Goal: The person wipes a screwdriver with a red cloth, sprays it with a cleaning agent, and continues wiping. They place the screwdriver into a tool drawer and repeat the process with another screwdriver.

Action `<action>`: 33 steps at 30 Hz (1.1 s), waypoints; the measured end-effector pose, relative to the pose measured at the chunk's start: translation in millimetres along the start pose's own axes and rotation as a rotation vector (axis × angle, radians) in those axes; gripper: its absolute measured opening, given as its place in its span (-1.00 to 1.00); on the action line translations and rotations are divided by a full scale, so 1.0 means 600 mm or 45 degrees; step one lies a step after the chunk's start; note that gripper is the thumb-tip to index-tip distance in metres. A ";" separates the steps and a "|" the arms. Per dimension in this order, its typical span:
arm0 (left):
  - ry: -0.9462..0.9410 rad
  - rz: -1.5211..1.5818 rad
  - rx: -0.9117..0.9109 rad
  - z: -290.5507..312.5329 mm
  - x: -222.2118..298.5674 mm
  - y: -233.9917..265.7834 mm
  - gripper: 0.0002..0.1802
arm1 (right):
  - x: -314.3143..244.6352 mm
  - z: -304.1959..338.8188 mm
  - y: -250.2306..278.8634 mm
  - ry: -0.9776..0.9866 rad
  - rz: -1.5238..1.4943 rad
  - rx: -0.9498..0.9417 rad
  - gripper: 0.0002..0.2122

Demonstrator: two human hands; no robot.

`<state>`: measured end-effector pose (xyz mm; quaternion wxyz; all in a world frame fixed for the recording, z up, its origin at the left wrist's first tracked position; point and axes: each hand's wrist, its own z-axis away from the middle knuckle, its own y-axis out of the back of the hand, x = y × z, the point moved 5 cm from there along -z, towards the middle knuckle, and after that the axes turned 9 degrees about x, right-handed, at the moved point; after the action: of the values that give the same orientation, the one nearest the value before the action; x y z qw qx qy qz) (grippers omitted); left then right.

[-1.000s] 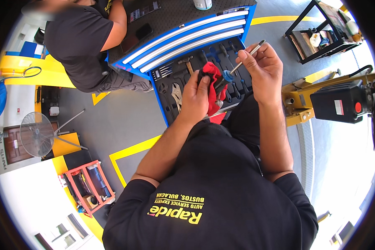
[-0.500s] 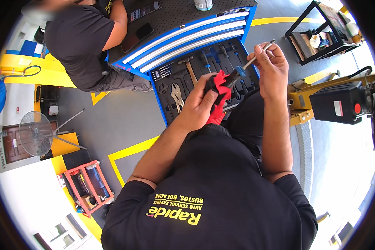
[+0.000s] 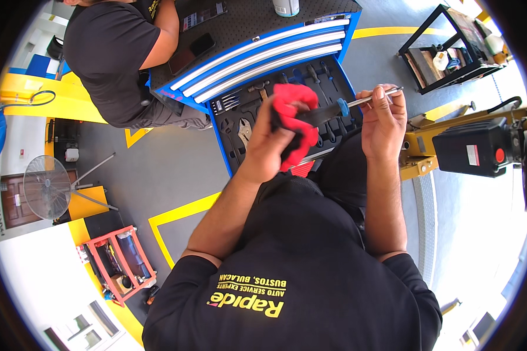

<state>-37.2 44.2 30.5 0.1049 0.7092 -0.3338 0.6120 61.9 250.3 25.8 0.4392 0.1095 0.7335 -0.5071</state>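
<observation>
My left hand (image 3: pixel 264 149) is closed round a bunched red cloth (image 3: pixel 298 98), smeared by motion, with dark patches in its folds. Out of the cloth comes a screwdriver (image 3: pixel 322 115) with a black handle and a blue collar. Its thin metal shaft points right, where my right hand (image 3: pixel 384 128) pinches it close to the tip between thumb and fingers. The handle's rear end is hidden by the cloth. Below both hands an open drawer (image 3: pixel 223 153) holds locking pliers (image 3: pixel 243 136), a hammer and several screwdrivers in dark foam.
The drawer belongs to a blue tool cabinet (image 3: pixel 263 57); a phone (image 3: pixel 202 42) and a can (image 3: pixel 286 7) rest on top. Another person (image 3: pixel 108 52) leans there at left. A black rack (image 3: pixel 418 73), yellow machinery (image 3: pixel 418 167), a fan (image 3: pixel 48 187) and a red tool cart (image 3: pixel 118 266) stand around.
The screwdriver has swung from a steep slant to nearly level. My left hand and the cloth have shifted slightly left and up, and my right hand a little lower.
</observation>
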 end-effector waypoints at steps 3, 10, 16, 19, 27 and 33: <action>0.098 -0.299 -0.179 0.008 -0.011 0.000 -0.66 | -0.009 -0.001 -0.004 0.004 0.080 -0.053 -0.92; 0.740 0.458 -0.096 0.014 -0.035 0.023 -0.60 | -0.013 -0.006 -0.022 -0.159 0.215 -0.156 -0.90; 0.269 -0.055 -0.627 0.013 0.012 -0.037 -0.33 | 0.007 0.006 -0.039 -0.308 0.229 -0.196 -0.91; 0.087 -0.399 -0.555 0.011 -0.002 -0.051 -0.42 | 0.003 0.008 -0.050 -0.248 0.255 -0.254 -0.92; 0.243 -0.268 -0.288 0.012 -0.030 -0.052 -0.68 | -0.012 0.021 -0.054 -0.119 0.439 -0.400 -0.91; 1.017 0.415 -0.064 0.019 -0.071 -0.035 -0.53 | -0.015 0.032 -0.063 -0.163 0.395 -0.436 -0.91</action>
<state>-16.5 68.2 -6.8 0.1450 0.3519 -0.3893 0.8388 54.5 219.1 55.1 0.5695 0.1125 0.7539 -0.3075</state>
